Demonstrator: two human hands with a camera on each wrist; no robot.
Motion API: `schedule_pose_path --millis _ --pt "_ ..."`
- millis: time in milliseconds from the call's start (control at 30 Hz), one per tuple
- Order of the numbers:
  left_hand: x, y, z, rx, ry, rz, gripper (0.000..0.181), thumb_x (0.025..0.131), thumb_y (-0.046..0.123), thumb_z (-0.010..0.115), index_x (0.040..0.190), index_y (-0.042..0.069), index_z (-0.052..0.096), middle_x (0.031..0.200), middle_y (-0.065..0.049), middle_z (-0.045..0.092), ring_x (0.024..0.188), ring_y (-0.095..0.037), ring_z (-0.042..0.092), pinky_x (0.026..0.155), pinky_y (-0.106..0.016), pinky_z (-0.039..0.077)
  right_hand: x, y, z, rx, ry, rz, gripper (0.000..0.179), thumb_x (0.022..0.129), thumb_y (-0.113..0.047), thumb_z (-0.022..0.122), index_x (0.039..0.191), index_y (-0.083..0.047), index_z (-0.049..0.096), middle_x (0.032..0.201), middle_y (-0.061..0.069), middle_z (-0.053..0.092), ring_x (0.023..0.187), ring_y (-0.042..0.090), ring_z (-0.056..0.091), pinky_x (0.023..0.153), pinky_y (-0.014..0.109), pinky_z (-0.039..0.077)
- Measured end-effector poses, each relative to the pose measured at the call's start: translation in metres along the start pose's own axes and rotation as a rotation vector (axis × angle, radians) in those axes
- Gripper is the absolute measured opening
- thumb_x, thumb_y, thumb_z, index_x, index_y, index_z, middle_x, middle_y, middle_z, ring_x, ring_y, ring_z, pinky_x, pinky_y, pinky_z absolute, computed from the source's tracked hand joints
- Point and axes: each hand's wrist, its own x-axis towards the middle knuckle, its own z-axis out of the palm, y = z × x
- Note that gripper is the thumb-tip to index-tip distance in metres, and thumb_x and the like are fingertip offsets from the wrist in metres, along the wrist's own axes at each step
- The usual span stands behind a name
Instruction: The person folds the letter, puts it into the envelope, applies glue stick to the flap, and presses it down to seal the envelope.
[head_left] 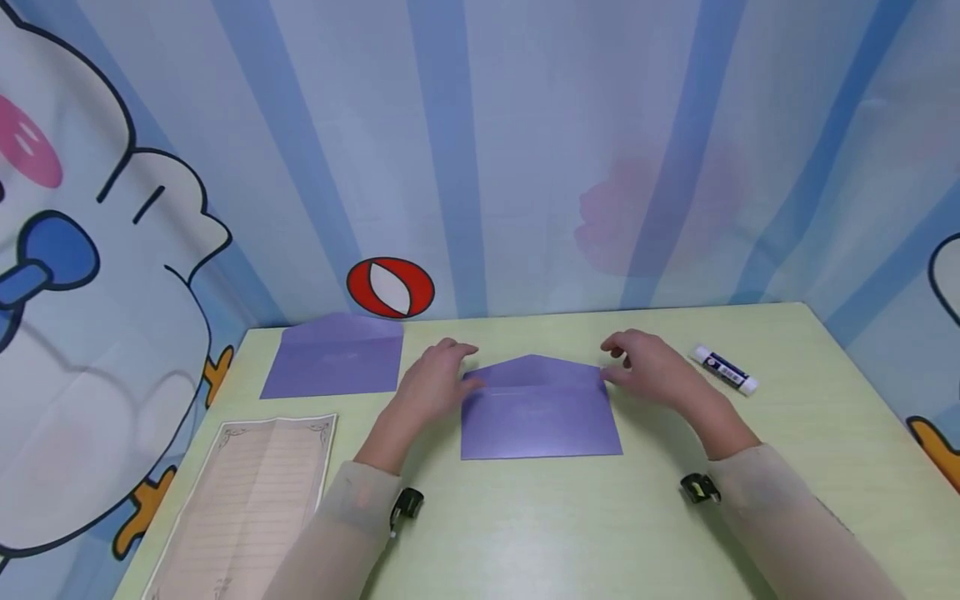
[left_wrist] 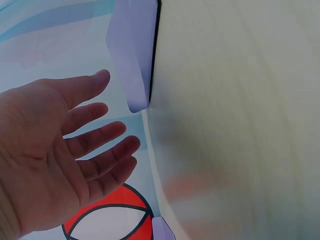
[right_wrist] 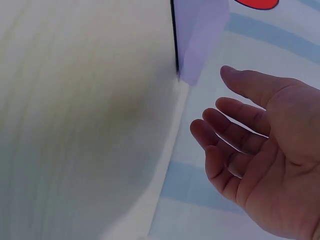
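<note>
A purple envelope (head_left: 540,425) lies on the table with its pointed flap lifted at the far side. At its left end hovers my left hand (head_left: 431,383), fingers relaxed and slightly bent, nothing in the grasp. My right hand (head_left: 654,372) is at the other end, its fingers loosely curved and likewise holding nothing. Both wrist views show a gap between the hand and the purple envelope (left_wrist: 135,50). In the right wrist view, the envelope (right_wrist: 200,35) appears past the thumb tip.
A second purple envelope (head_left: 337,367) lies at the back left with its flap up. Nearer on the left is a creased sheet of lined, bordered paper (head_left: 255,492). A glue stick (head_left: 723,369) rests beyond my right hand. A cartoon-printed curtain (head_left: 525,167) hangs behind the table (head_left: 562,533).
</note>
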Motion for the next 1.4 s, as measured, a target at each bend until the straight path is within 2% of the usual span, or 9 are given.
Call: schedule_pose_path --millis 300,500,667,833,967,1233,1400 --pt "0.014 -0.005 0.0 -0.015 -0.088 -0.017 0.034 0.098 0.019 0.079 0.13 0.01 0.075 0.113 -0.007 0.071 0.105 -0.023 0.065 0.095 -0.041 0.056 0.025 -0.01 0.02 -0.078 -0.034 -0.027 0.035 0.099 -0.013 0.075 0.127 0.006 0.068 0.114 0.018 0.071 0.108 0.035 0.067 0.095 0.052 0.055" --pt "0.016 -0.005 0.0 -0.013 -0.09 -0.006 0.019 0.097 0.012 0.078 0.117 0.012 0.079 0.096 -0.001 0.068 0.09 -0.019 0.062 0.084 -0.037 0.056 0.027 -0.013 0.022 -0.117 -0.049 -0.029 0.023 0.096 -0.002 0.074 0.118 0.002 0.072 0.102 0.011 0.071 0.096 0.028 0.067 0.087 0.047 0.057" --pt "0.016 -0.006 0.0 0.007 -0.069 0.019 0.01 0.097 0.009 0.078 0.104 0.015 0.079 0.087 0.003 0.066 0.083 -0.017 0.06 0.077 -0.035 0.054 0.023 -0.015 0.022 -0.148 -0.012 -0.073 0.015 0.095 0.001 0.074 0.109 -0.003 0.074 0.097 0.008 0.071 0.09 0.025 0.066 0.083 0.045 0.058" --pt "0.013 -0.005 0.0 0.057 -0.026 0.081 0.011 0.096 0.006 0.078 0.096 0.017 0.08 0.086 0.004 0.069 0.084 -0.017 0.061 0.078 -0.036 0.055 0.016 -0.016 0.022 -0.209 0.056 -0.162 0.014 0.095 0.003 0.072 0.104 -0.006 0.079 0.098 0.007 0.074 0.092 0.026 0.07 0.084 0.046 0.059" --pt "0.009 -0.004 0.0 0.101 -0.018 0.124 0.014 0.095 0.004 0.078 0.092 0.017 0.081 0.089 0.003 0.073 0.087 -0.018 0.065 0.081 -0.036 0.057 0.01 -0.018 0.021 -0.258 0.071 -0.233 0.014 0.094 0.004 0.074 0.1 -0.008 0.081 0.095 0.005 0.074 0.091 0.026 0.072 0.083 0.045 0.06" --pt "0.002 0.001 -0.001 0.117 -0.095 0.117 0.014 0.094 0.003 0.08 0.093 0.017 0.083 0.097 0.001 0.077 0.096 -0.019 0.07 0.087 -0.038 0.059 0.002 -0.023 0.022 -0.334 0.024 -0.321 0.016 0.092 0.005 0.076 0.096 -0.008 0.082 0.093 0.003 0.074 0.09 0.026 0.073 0.081 0.042 0.061" --pt "0.0 0.002 -0.001 0.125 -0.14 0.108 0.016 0.095 0.002 0.077 0.096 0.016 0.085 0.099 0.002 0.077 0.101 -0.02 0.07 0.09 -0.038 0.059 0.0 -0.025 0.026 -0.382 0.005 -0.341 0.016 0.093 0.005 0.075 0.097 -0.008 0.083 0.09 0.003 0.073 0.087 0.024 0.073 0.079 0.04 0.062"
